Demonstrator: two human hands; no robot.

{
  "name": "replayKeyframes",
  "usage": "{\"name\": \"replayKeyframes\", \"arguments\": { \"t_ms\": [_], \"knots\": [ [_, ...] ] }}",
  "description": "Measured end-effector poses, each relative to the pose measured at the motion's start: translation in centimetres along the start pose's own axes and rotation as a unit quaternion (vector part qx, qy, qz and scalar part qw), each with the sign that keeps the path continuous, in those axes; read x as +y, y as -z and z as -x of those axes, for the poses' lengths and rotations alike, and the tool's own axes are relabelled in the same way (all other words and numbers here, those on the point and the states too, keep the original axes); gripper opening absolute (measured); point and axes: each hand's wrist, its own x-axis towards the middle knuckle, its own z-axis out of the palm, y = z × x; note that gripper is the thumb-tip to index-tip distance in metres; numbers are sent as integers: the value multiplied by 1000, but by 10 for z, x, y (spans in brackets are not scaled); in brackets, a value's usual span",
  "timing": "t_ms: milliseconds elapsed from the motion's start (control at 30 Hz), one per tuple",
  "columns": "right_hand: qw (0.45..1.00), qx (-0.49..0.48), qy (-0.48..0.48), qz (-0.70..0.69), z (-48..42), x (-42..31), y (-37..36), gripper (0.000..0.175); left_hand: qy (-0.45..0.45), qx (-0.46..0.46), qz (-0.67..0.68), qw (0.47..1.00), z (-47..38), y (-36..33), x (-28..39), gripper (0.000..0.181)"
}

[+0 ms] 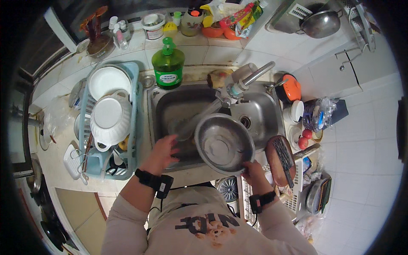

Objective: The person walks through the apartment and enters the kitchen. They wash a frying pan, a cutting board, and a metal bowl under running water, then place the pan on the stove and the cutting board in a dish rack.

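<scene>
My right hand [252,172] grips the rim of a round stainless steel basin [220,145], tilted at the front of the double sink [264,105]. My left hand [162,153] is over the front left edge of the larger bowl, fingers apart and slightly blurred, holding nothing. Behind the basin stands the faucet [234,91], with a pale, blurred stream or tube slanting down into the left bowl; I cannot tell which. The larger bowl's bottom is dark and partly hidden by the basin.
Left of the sink stands a blue dish rack [137,95] with a white lidded pot or tureen [111,118] and plates. A green pump bottle [168,67] is behind the sink. At right, a cleaver [283,159] lies on a wooden board [274,165], near tomatoes or apples [303,143] and containers.
</scene>
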Motion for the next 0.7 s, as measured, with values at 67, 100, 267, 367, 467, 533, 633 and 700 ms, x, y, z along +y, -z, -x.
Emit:
{"name": "replayKeyframes", "arguments": {
  "t_ms": [67, 100, 267, 367, 467, 533, 633, 700],
  "knots": [
    [995, -2, -22, -97, -18, -13, -21, 26, 15, -24, 10, 1000, 0, 2, 0, 49],
    [977, -2, -83, -198, -36, -28, -31, 30, 17, -45, 14, 999, -1, 3, -2, 48],
    [962, -33, -116, -245, -76, -64, -81, 25, -15, -33, 18, 999, -28, 19, -19, 37],
    [955, -31, -166, -245, -92, -68, -87, 27, -56, -11, 27, 998, -46, 24, -33, 31],
    [962, -24, -149, -228, -109, -57, -81, 28, -90, -9, 8, 996, -51, 13, -36, 30],
    [954, -42, -141, -259, -115, -44, -77, 30, -106, -11, -12, 994, -50, -2, -31, 31],
    [920, -100, -163, -343, -132, -40, -78, 29, -190, 51, -130, 972, -48, -20, -21, 37],
    [898, -145, -182, -374, -137, -47, -84, 29, -286, 119, -270, 912, -44, -22, -15, 36]
  ]
}}
